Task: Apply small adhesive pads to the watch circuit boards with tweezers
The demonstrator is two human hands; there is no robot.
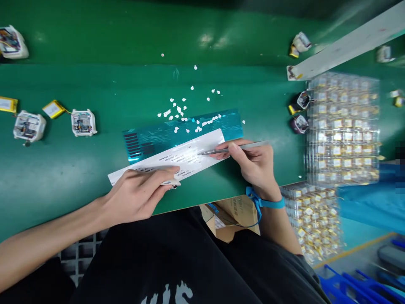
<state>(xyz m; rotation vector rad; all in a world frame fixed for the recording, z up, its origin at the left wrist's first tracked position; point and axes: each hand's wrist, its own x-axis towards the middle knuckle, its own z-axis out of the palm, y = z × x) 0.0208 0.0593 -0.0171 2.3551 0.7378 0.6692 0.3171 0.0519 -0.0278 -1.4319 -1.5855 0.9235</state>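
My right hand (255, 166) is closed around metal tweezers (249, 145), whose tips meet a white label sheet (207, 143) printed with rows of small dark text. On the sheet's left part rests my left hand (136, 192), its fingers stretched across the labels. Between its thumb and fingers it grips a small white piece (171, 183), mostly hidden by the hand. Beneath the label sheet lies a shiny blue film strip (234, 122) with dark bars at its left end. Small white round stickers (179, 109) are scattered on the film and the green table beyond.
To the left are opened white device housings (82, 122) and a yellow battery pack (53, 109). Stacked clear trays (343, 131) of parts stand at right, by a slanted white bar (348, 42). More housings (300, 101) sit near the trays. A cardboard box (242, 211) is below the table edge.
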